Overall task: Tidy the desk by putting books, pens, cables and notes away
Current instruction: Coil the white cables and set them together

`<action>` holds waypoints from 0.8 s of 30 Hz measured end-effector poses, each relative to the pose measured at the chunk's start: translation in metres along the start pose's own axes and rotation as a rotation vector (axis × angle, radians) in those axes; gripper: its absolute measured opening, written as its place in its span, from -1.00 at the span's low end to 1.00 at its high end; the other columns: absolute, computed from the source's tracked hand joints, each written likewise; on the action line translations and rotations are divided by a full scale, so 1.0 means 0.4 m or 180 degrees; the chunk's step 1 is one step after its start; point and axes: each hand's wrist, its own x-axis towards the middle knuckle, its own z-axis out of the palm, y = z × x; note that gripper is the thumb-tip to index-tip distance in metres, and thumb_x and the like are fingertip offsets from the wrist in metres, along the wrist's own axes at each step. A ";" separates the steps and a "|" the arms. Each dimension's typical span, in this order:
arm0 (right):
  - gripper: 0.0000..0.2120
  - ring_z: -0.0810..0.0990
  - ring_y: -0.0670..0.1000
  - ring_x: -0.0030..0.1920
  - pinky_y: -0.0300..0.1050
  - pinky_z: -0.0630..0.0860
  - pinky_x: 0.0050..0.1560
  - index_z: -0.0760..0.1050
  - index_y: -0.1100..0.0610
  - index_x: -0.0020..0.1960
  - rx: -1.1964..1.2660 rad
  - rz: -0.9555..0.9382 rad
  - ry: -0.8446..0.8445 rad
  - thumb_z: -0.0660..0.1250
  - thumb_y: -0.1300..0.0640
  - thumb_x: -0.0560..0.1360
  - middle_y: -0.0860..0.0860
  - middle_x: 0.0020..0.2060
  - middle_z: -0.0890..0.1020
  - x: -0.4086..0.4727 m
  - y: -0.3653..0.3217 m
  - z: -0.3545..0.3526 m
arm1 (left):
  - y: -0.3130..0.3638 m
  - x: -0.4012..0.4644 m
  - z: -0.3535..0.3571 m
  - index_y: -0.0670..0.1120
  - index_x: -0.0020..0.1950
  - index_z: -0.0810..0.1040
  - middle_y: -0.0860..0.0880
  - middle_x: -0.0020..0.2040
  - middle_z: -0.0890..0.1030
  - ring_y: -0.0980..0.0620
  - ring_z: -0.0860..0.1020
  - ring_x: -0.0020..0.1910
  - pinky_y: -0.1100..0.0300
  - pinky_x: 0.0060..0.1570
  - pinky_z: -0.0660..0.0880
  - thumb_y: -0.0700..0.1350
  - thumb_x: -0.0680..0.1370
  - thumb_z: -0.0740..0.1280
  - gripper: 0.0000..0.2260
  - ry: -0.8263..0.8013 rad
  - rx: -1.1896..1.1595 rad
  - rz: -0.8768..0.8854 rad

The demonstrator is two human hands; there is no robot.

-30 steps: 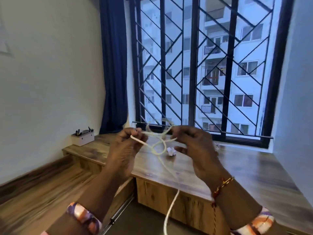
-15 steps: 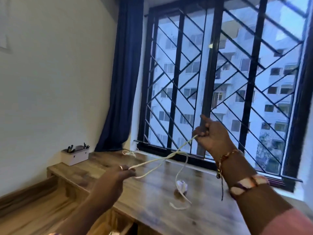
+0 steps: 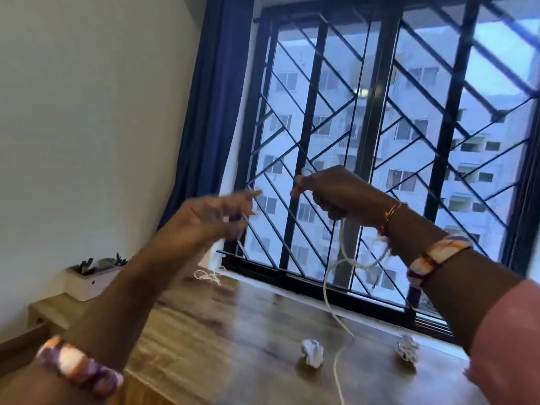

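White cable (image 3: 336, 290): now gathered in right hand (image 3: 336, 194), grip clamped, loops hanging, tail on tabletop (image 3: 233, 331). Left hand (image 3: 210, 217): drawn close since half-second ago, blurred, grip unclear. Coiling underway. Paper balls (image 3: 312, 352) remain.

Left hand (image 3: 216, 213) motion-blurred, its grip on the white cable (image 3: 331, 299) indistinct; cable cut off at the lower edge; contents of the white organizer (image 3: 87, 280) too small to identify.
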 end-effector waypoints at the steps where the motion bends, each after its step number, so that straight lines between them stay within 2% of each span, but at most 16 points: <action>1: -0.72 0.15 -0.10 -0.56 -0.32 0.11 -0.53 0.62 0.23 -0.06 -0.0182 -0.0091 -0.0289 0.29 0.02 0.53 -0.08 -0.60 0.28 0.002 -0.005 -0.007 | -0.002 0.026 0.010 0.12 0.02 0.62 0.13 0.38 0.43 0.19 0.37 0.36 0.06 0.38 0.28 -0.24 0.39 0.41 -0.69 0.0333 0.0232 0.0141; 3: -0.73 0.15 -0.09 -0.54 -0.28 0.09 -0.50 0.63 0.16 -0.20 -0.0534 -0.0200 -0.0910 0.29 0.02 0.52 -0.09 -0.58 0.28 -0.002 -0.013 -0.013 | -0.006 0.092 0.037 0.23 0.32 0.36 0.13 0.53 0.10 0.15 0.14 0.47 0.08 0.42 0.15 -0.11 0.38 0.48 -0.41 0.0523 0.1221 0.0189; 4: -0.70 0.15 -0.09 -0.54 -0.27 0.09 -0.50 0.58 0.12 -0.33 -0.0612 -0.0211 -0.1123 0.29 0.03 0.52 -0.08 -0.58 0.28 -0.002 -0.012 -0.018 | -0.012 0.127 0.054 0.25 0.38 0.26 0.14 0.55 -0.01 0.13 0.05 0.50 0.10 0.42 0.09 -0.03 0.34 0.51 -0.29 0.0378 0.1701 0.0284; 5: -0.65 0.15 -0.11 -0.56 -0.29 0.11 -0.51 0.48 0.11 -0.42 -0.0645 -0.0210 -0.1249 0.29 0.05 0.52 -0.09 -0.59 0.28 -0.003 -0.011 -0.027 | -0.020 0.160 0.070 0.24 0.39 0.25 0.13 0.55 -0.02 0.12 0.02 0.51 0.10 0.42 0.06 0.02 0.30 0.53 -0.25 0.0194 0.2057 0.0427; 6: -0.63 0.16 -0.12 -0.58 -0.31 0.13 -0.53 0.41 0.12 -0.45 -0.0650 -0.0221 -0.1298 0.29 0.07 0.52 -0.10 -0.60 0.27 -0.004 -0.004 -0.042 | -0.026 0.190 0.088 0.21 0.34 0.34 0.10 0.54 0.08 0.10 0.09 0.50 0.08 0.43 0.09 0.05 0.28 0.54 -0.32 0.0048 0.2214 0.0536; 7: -0.64 0.16 -0.13 -0.59 -0.31 0.14 -0.54 0.38 0.13 -0.44 -0.0640 -0.0240 -0.1293 0.30 0.08 0.50 -0.10 -0.61 0.26 -0.006 0.004 -0.061 | -0.035 0.214 0.102 0.15 0.21 0.49 0.07 0.48 0.26 0.10 0.24 0.44 0.06 0.41 0.17 0.05 0.28 0.54 -0.48 -0.0015 0.2148 0.0531; 9: -0.70 0.15 -0.11 -0.58 -0.29 0.14 -0.54 0.42 0.18 -0.39 -0.0595 -0.0292 -0.1149 0.33 0.06 0.45 -0.09 -0.60 0.24 -0.007 0.035 -0.110 | -0.058 0.248 0.128 -0.03 -0.09 0.63 -0.07 0.14 0.62 0.06 0.55 0.11 0.00 0.21 0.42 0.03 0.33 0.51 -0.76 -0.0205 0.1723 0.0382; 10: -0.74 0.16 -0.11 -0.57 -0.28 0.14 -0.54 0.48 0.20 -0.35 -0.0601 -0.0345 -0.1020 0.35 0.07 0.42 -0.08 -0.59 0.25 -0.008 0.056 -0.137 | -0.077 0.263 0.138 -0.10 -0.18 0.64 -0.16 -0.05 0.67 -0.05 0.61 -0.03 -0.06 0.11 0.47 0.02 0.34 0.50 -0.79 -0.0381 0.1481 0.0324; 12: -0.81 0.24 -0.11 -0.58 -0.27 0.21 -0.54 0.60 0.18 -0.30 -0.0800 -0.0491 -0.0732 0.41 0.06 0.38 -0.05 -0.59 0.33 -0.009 0.106 -0.186 | -0.122 0.294 0.163 -0.13 -0.26 0.62 -0.19 -0.27 0.67 -0.26 0.61 -0.16 -0.24 0.05 0.47 0.02 0.32 0.45 -0.78 -0.0736 0.1220 0.0185; 13: -0.83 0.28 -0.11 -0.57 -0.27 0.24 -0.54 0.63 0.15 -0.30 -0.0959 -0.0527 -0.0687 0.43 0.04 0.35 -0.03 -0.58 0.37 -0.009 0.130 -0.199 | -0.142 0.307 0.176 -0.12 -0.30 0.60 -0.14 -0.36 0.64 -0.27 0.59 -0.26 -0.25 -0.03 0.49 0.03 0.31 0.44 -0.79 -0.0861 0.1209 0.0138; 15: -0.84 0.30 -0.09 -0.55 -0.27 0.24 -0.53 0.62 0.09 -0.37 -0.1192 -0.0506 -0.0693 0.47 0.05 0.33 -0.02 -0.58 0.39 -0.005 0.186 -0.225 | -0.187 0.347 0.214 -0.11 -0.37 0.55 -0.08 -0.48 0.52 -0.08 0.49 -0.44 0.00 -0.32 0.47 -0.02 0.36 0.47 -0.78 -0.1023 0.1359 0.0098; 17: -0.81 0.26 -0.07 -0.54 -0.25 0.19 -0.52 0.62 0.16 -0.35 -0.1235 -0.0439 -0.0588 0.48 0.06 0.34 -0.04 -0.60 0.35 0.013 0.243 -0.264 | -0.224 0.388 0.255 -0.12 -0.41 0.47 -0.01 -0.53 0.38 0.08 0.36 -0.53 0.26 -0.48 0.34 -0.06 0.42 0.45 -0.72 -0.1067 0.1448 0.0028; 20: -0.73 0.26 -0.08 -0.54 -0.24 0.17 -0.51 0.62 0.26 -0.30 -0.1266 -0.0490 -0.0200 0.50 0.03 0.32 0.01 -0.57 0.36 0.045 0.314 -0.340 | -0.271 0.450 0.289 -0.07 -0.49 0.43 0.03 -0.57 0.38 0.10 0.35 -0.52 0.29 -0.42 0.32 0.01 0.46 0.39 -0.64 -0.1084 0.1531 -0.0104; 22: -0.78 0.29 -0.15 -0.54 -0.28 0.20 -0.48 0.64 0.18 -0.32 -0.1395 -0.0630 0.0054 0.50 0.02 0.31 -0.07 -0.59 0.42 0.068 0.356 -0.386 | -0.294 0.486 0.312 -0.08 -0.44 0.58 -0.12 -0.43 0.55 -0.03 0.45 -0.38 0.24 -0.23 0.35 0.12 0.47 0.33 -0.63 -0.1149 0.1417 -0.0081; 23: -0.82 0.32 -0.17 -0.55 -0.32 0.22 -0.47 0.65 0.13 -0.33 -0.1460 -0.0705 0.0165 0.49 0.02 0.31 -0.10 -0.61 0.45 0.076 0.373 -0.403 | -0.303 0.500 0.322 -0.09 -0.35 0.65 -0.14 -0.31 0.61 -0.07 0.50 -0.27 0.22 -0.15 0.35 0.16 0.47 0.29 -0.62 -0.1143 0.1309 -0.0078; 24: -0.85 0.35 -0.18 -0.57 -0.37 0.22 -0.47 0.63 0.07 -0.35 -0.1521 -0.0767 0.0285 0.48 0.03 0.33 -0.14 -0.63 0.46 0.085 0.395 -0.422 | -0.313 0.517 0.336 -0.11 -0.31 0.67 -0.08 -0.28 0.64 -0.03 0.52 -0.24 0.21 -0.11 0.36 0.18 0.47 0.28 -0.60 -0.1147 0.1224 -0.0066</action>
